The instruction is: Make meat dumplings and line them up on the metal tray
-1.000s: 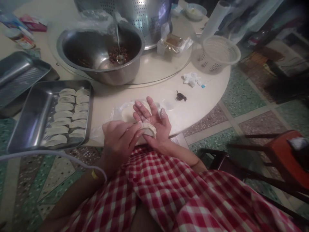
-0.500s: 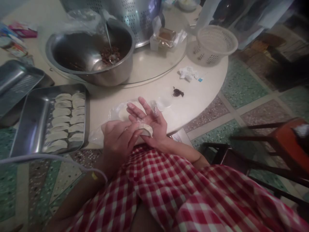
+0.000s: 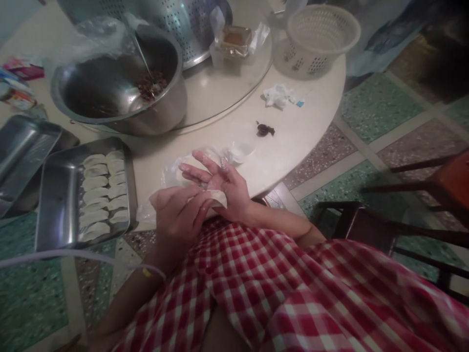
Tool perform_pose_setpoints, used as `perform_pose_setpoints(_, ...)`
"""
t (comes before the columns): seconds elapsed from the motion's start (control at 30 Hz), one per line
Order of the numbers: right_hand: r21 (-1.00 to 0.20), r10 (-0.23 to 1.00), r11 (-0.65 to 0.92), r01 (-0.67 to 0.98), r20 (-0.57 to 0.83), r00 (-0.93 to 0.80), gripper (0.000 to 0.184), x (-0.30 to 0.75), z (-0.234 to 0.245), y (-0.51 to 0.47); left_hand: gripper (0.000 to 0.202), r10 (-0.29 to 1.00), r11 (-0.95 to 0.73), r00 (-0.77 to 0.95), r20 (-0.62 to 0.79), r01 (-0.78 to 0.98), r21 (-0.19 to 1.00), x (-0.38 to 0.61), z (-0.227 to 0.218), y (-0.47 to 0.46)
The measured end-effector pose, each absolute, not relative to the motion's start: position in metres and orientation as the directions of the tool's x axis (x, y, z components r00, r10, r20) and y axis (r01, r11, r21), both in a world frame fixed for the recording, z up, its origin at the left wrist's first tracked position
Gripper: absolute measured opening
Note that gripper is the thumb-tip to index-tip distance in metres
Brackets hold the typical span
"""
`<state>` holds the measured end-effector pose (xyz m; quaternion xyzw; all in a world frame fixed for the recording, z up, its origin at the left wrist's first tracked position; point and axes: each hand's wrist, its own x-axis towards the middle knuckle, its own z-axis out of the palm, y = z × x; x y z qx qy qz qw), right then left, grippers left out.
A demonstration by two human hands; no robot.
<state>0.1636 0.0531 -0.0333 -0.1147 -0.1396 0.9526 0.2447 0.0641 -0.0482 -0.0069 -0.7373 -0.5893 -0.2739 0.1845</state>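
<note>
A folded pale dumpling point(image 3: 218, 197) lies on the palm of my right hand point(image 3: 220, 177), which is turned palm up with floury fingers stretched out at the table's near edge. My left hand point(image 3: 178, 220) is closed over the dumpling's left end, its fingers pinching the seam. Just beyond the hands, round dough wrappers point(image 3: 182, 172) lie on a clear plastic sheet. To the left, a steel tray point(image 3: 54, 195) holds two rows of finished dumplings point(image 3: 98, 193).
A steel bowl point(image 3: 166, 110) with dark filling point(image 3: 151, 84) and a spoon stands behind, then a colander point(image 3: 176, 19) and a white basket point(image 3: 318, 36). A second tray point(image 3: 22, 146) is far left. A dark scrap point(image 3: 264, 129) and tissue point(image 3: 278, 95) lie on the table point(image 3: 311, 132). A dark chair point(image 3: 366, 230) stands right.
The view has dropped and swung left, so everything sits higher and further right in frame. My left fingers have crept along the dumpling's seam; my right palm stays under it.
</note>
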Motion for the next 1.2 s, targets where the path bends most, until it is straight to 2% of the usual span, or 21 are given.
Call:
perform_pose_setpoints(0.17,-0.322,0.484,-0.852,-0.412,-0.186,-0.855,0.046,0.165,-0.032,0.055,0.013,0.748,-0.245,0.21,0.629,0.969,-0.032,0.066,-0.01,-0.048)
perform_pose_setpoints(0.33,-0.261,0.403,-0.906,-0.334,-0.289,-0.868,0.046,0.166,-0.025,0.058,0.021,0.765,-0.257,0.227,0.603,0.966,-0.038,0.065,-0.007,-0.046)
perform_pose_setpoints(0.5,-0.238,0.349,-0.93,-0.28,-0.338,-0.874,0.047,0.164,-0.027,0.058,0.012,0.772,-0.319,0.29,0.566,0.946,-0.05,0.066,-0.008,-0.042)
perform_pose_setpoints(0.63,-0.246,0.366,-0.924,-0.294,-0.339,-0.867,0.048,0.163,-0.028,0.056,0.009,0.78,-0.303,0.261,0.569,0.953,-0.022,0.068,-0.011,-0.042)
perform_pose_setpoints(0.83,-0.241,0.372,-0.922,-0.303,-0.332,-0.867,0.05,0.165,-0.027,0.057,0.019,0.777,-0.353,0.289,0.559,0.935,0.007,0.067,-0.012,-0.041)
perform_pose_setpoints(1.03,-0.254,0.356,-0.924,-0.284,-0.306,-0.883,0.046,0.164,-0.032,0.058,0.008,0.831,-0.339,0.259,0.493,0.937,0.079,0.066,-0.016,-0.035)
perform_pose_setpoints(1.2,-0.254,0.341,-0.93,-0.268,-0.318,-0.885,0.047,0.167,-0.028,0.06,0.013,0.838,-0.343,0.272,0.472,0.937,0.069,0.066,-0.014,-0.034)
